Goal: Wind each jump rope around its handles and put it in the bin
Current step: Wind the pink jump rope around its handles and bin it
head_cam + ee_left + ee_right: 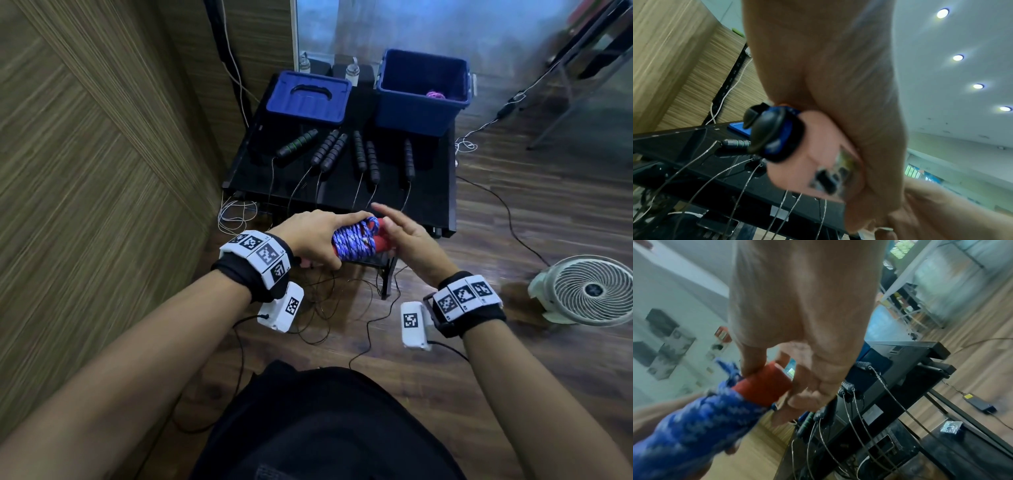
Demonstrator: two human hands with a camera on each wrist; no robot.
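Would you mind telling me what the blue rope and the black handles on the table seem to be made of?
Blue rope: probably braided fabric cord, matte, with a blue-and-white woven fleck. Black handles: apparently soft foam or rubber, matte and ribbed into segments; which one, the pictures leave open.

Bare forearms, banded wrists

Each wrist wears a black wrap [246, 274] topped by white blocks printed with black square codes; a small white camera box [415, 325] with a thin black cable hangs beneath. Dark top [325, 428].
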